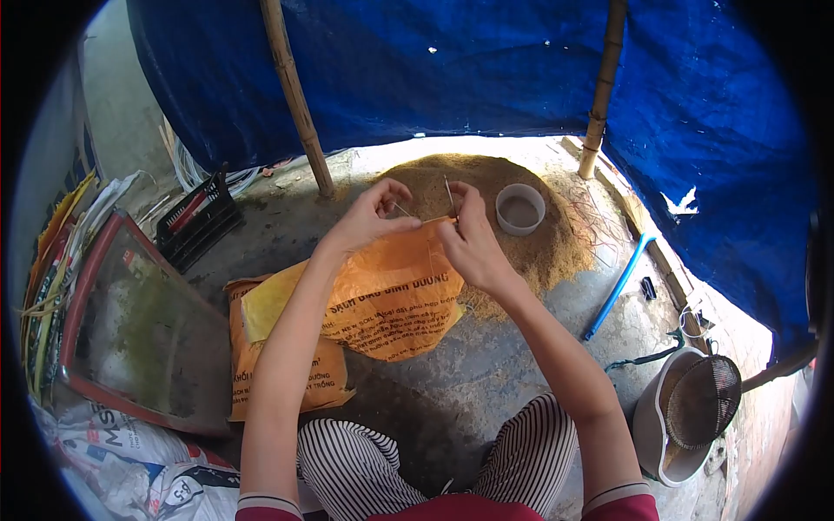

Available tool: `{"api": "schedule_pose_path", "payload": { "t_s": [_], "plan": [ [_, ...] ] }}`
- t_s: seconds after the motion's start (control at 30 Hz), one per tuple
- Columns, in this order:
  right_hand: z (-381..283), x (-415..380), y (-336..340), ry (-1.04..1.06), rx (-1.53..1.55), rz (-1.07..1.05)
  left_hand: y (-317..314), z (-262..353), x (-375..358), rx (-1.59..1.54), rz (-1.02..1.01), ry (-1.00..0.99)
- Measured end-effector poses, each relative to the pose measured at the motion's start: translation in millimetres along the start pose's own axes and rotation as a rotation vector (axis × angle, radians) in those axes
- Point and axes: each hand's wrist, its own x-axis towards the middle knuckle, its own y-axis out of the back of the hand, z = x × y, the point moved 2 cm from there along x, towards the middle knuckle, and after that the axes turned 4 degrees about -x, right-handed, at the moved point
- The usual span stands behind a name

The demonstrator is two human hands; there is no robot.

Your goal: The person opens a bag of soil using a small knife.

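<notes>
An orange printed plastic bag hangs in front of me, its top edge gathered up at my hands. My left hand is closed in a pinch at the bag's upper left corner, with a thin pale string at its fingers. Close on the right, my right hand pinches the bag's top edge, and a short end of string sticks up past its index finger. Under the bag lies another orange bag with black print, flat on the floor.
Behind my hands is a brown grainy heap with a white tub on it. At right are a blue pipe, a white bucket and a mesh sieve. A red-framed panel leans left; bamboo poles stand before a blue tarp.
</notes>
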Motion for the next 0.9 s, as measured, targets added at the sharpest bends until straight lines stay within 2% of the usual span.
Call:
{"api": "schedule_pose_path", "payload": {
  "t_s": [0.03, 0.1, 0.13, 0.2, 0.23, 0.3, 0.37, 0.4, 0.43, 0.5, 0.53, 0.57, 0.63, 0.9],
  "plan": [
    [3, 2, 0, 0.005, 0.0, -0.005, 0, 3, -3, -0.003, 0.006, -0.001],
    [-11, 16, 7, -0.452, 0.626, -0.104, -1, 13, -12, 0.121, -0.053, -0.056],
    [-4, 22, -2, -0.483, 0.846, 0.011, -7, 16, -17, 0.119, -0.041, -0.052],
    [-12, 29, -8, -0.443, 0.852, 0.059, -24, 29, -24, 0.356, 0.085, -0.189],
    [-16, 31, -10, -0.406, 0.855, 0.123, -27, 33, -26, 0.353, 0.096, -0.181],
    [-17, 31, -10, -0.402, 0.749, 0.012, -31, 36, -27, 0.245, 0.089, -0.097],
    [-22, 24, -7, -0.273, 0.359, 0.213, -31, 26, -25, 0.164, 0.16, -0.044],
    [-41, 17, 15, -0.09, 0.015, 0.28, -27, 21, -24, 0.093, 0.221, 0.005],
    [-68, 3, 45, -0.042, 0.159, 0.252, -22, 17, -25, 0.089, 0.245, 0.013],
    [-92, -56, 107, 0.243, -0.419, 0.389, -13, 11, -26, -0.012, 0.298, -0.043],
    [-115, -88, 133, 0.02, 0.075, 0.754, -13, 11, -26, -0.011, 0.335, -0.022],
    [-136, -88, 150, 0.012, 0.082, 0.736, -13, 8, -24, -0.013, 0.345, -0.003],
    [-175, -90, 169, 0.89, 0.669, 0.453, -12, 4, -21, 0.066, 0.343, -0.025],
    [-152, -78, 152, 0.739, 0.557, 0.432, -13, 7, -22, 0.067, 0.334, -0.008]
  ]
}}
